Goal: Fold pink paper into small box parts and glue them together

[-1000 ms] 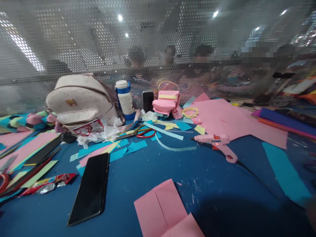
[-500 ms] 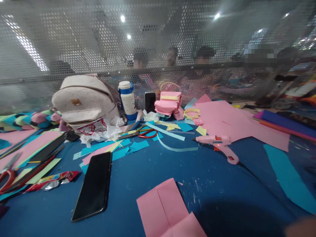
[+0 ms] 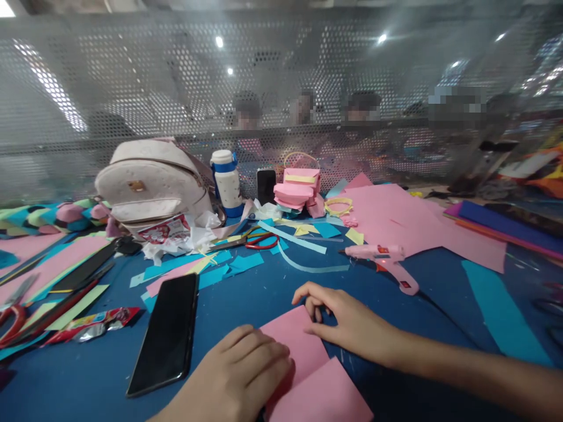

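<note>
A creased sheet of pink paper (image 3: 294,334) lies on the blue table at the front, its lower flap (image 3: 323,394) folded and slightly raised. My left hand (image 3: 240,370) is over its left side, fingers together and bent onto the paper; the thumb is hidden. At the far right corner of the sheet is my right hand (image 3: 336,316), fingers loosely curled and thumb apart from them, close to the paper's edge. Beyond this hand rests a pink glue gun (image 3: 382,258), its cord running right. A black phone (image 3: 165,337) lies left of my left hand.
Scissors (image 3: 255,239) and paper scraps (image 3: 240,265) lie mid-table. Behind are a backpack (image 3: 152,181), a bottle (image 3: 227,181) and a small pink paper bag (image 3: 297,187). Large pink sheets (image 3: 396,220) spread at right; more scissors (image 3: 15,313) are at left. A perforated metal panel (image 3: 185,76) stands behind.
Both hands have come into view over the pink paper, the right one from the lower right edge. The paper has shifted slightly, and the camera view has moved a little.
</note>
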`<move>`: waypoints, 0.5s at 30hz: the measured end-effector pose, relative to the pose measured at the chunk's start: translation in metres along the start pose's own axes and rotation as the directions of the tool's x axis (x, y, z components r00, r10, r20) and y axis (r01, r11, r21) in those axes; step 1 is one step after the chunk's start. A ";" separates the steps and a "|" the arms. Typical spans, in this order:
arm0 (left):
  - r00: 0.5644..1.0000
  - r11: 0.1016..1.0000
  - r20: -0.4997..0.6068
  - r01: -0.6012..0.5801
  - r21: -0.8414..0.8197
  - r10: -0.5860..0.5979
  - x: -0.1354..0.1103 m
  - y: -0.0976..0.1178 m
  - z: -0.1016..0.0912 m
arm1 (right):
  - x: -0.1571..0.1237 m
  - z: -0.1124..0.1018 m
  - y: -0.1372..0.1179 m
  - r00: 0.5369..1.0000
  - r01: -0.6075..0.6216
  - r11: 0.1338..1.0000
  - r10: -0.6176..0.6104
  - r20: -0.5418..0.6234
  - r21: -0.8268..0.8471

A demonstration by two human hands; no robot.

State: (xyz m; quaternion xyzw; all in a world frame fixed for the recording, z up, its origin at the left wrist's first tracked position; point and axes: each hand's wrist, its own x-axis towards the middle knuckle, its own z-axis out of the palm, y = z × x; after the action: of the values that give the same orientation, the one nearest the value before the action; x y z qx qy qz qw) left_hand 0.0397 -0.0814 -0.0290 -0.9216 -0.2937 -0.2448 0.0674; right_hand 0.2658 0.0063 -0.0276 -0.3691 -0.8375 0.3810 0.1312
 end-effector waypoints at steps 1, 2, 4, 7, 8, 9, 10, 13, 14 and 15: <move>1.000 1.000 0.008 -0.005 0.009 0.005 0.002 -0.001 0.004 | 0.000 -0.002 0.002 1.000 0.005 1.000 -0.005 -0.015 -0.020; 1.000 1.000 0.017 -0.003 0.019 0.003 0.003 -0.001 0.007 | 0.000 -0.004 0.004 1.000 0.010 0.999 -0.011 -0.028 -0.037; 0.999 1.000 0.039 -0.003 0.024 0.002 0.004 -0.002 0.014 | -0.001 -0.005 0.009 0.999 0.022 0.998 -0.024 -0.046 -0.062; 0.998 1.000 0.062 -0.005 0.013 0.005 0.002 -0.005 0.019 | -0.006 -0.004 0.021 0.998 0.055 0.994 -0.058 -0.033 -0.096; 0.998 1.000 0.064 -0.006 0.016 0.005 0.002 -0.007 0.020 | -0.007 -0.004 0.025 0.997 0.069 0.992 -0.072 -0.023 -0.103; 0.998 1.000 0.055 -0.007 0.030 0.005 0.001 -0.009 0.022 | -0.009 -0.003 0.029 0.996 0.086 0.990 -0.088 -0.015 -0.109; 0.999 0.999 0.039 -0.005 0.054 0.003 0.000 -0.010 0.023 | -0.011 -0.002 0.032 0.994 0.103 0.988 -0.105 -0.009 -0.115; 0.999 0.990 -0.028 -0.011 0.137 0.015 -0.001 -0.014 0.028 | -0.014 -0.001 0.041 0.987 0.160 0.979 -0.162 -0.005 -0.129; 0.999 0.987 -0.048 -0.014 0.159 0.022 -0.001 -0.015 0.030 | -0.015 0.000 0.043 0.983 0.180 0.975 -0.182 -0.004 -0.129; 0.998 0.984 -0.060 -0.012 0.177 0.023 -0.002 -0.015 0.033 | -0.015 0.000 0.044 0.979 0.200 0.972 -0.202 -0.007 -0.125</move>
State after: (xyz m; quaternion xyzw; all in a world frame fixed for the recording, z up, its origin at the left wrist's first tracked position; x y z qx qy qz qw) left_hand 0.0432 -0.0608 -0.0589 -0.9065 -0.3037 -0.2458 0.1600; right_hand 0.2989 0.0147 -0.0589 -0.2936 -0.8913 0.3093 0.1541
